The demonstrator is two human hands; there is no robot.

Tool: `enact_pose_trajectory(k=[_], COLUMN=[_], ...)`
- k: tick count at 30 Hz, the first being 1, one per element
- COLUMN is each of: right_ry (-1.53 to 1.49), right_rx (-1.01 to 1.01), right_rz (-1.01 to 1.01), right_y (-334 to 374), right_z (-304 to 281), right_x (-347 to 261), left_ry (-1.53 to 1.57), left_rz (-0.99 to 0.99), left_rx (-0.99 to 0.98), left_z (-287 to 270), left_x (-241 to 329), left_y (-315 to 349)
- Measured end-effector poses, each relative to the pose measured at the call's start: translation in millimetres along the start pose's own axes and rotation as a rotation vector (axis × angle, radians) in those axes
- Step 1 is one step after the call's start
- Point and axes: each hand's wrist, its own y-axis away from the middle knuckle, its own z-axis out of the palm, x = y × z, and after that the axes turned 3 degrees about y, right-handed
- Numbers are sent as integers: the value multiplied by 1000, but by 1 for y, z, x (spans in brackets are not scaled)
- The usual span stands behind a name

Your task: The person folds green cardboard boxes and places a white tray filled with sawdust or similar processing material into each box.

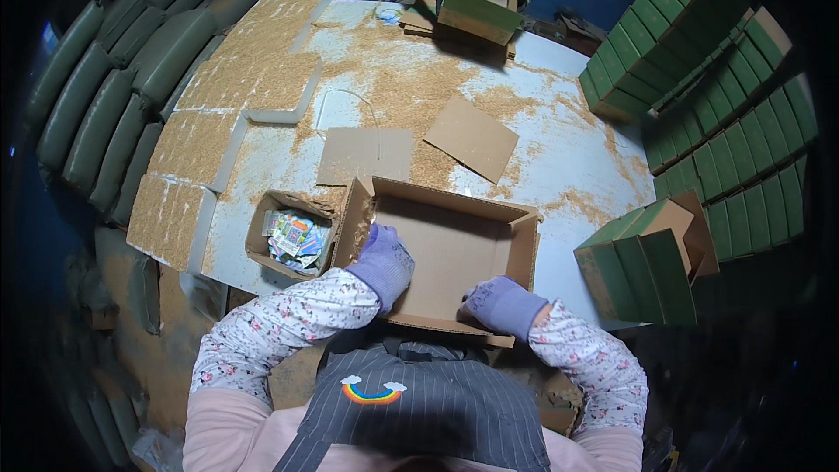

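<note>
An open brown cardboard box (pixel 459 267) stands in front of me at the table's near edge, its bare bottom showing. Inside its left end is my left hand (pixel 384 264), in a lavender glove, with the fingers curled closed beside the left wall; whatever they hold is hidden. My right hand (pixel 504 304), gloved the same way, bends over the near wall toward the right corner with its fingers closed at that wall. Left of the box, a small cardboard box (pixel 256 240) holds colourful printed packets (pixel 295 239).
Sawdust-like bits cover much of the white table (pixel 559 157), with two cardboard sheets (pixel 472 138) on it. Grain-coloured slabs (pixel 179 210) line the left side, beside stacked dark bags (pixel 96 122). Green boxes (pixel 734 131) are piled at right. Across the table, another person handles a green box (pixel 476 17).
</note>
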Motion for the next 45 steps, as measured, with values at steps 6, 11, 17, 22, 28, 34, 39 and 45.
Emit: enact_pose_trajectory(k=[6, 11, 17, 22, 28, 34, 39, 45], right_ry=[-331, -1986, -1800, -1533, -2186, -2097, -1666, -1412], right_rx=[731, 789, 621, 985, 1516, 2351, 2762, 2594], right_rz=[129, 416, 763, 620, 434, 769, 688, 909], right_y=[48, 37, -33, -28, 19, 191, 346, 431], right_z=[-27, 92, 63, 82, 124, 245, 295, 251], right_x=[16, 56, 16, -2, -62, -120, -97, 15], left_ry=[607, 1681, 1598, 1649, 1328, 1404, 1608, 1493], left_rz=[248, 138, -269, -292, 57, 516, 646, 515], left_rx=[421, 394, 348, 498, 266, 547, 275, -101], left_z=[0, 116, 93, 105, 22, -88, -191, -218], left_x=[-52, -102, -26, -34, -24, 62, 159, 254], left_y=[32, 21, -14, -10, -38, -156, -288, -378])
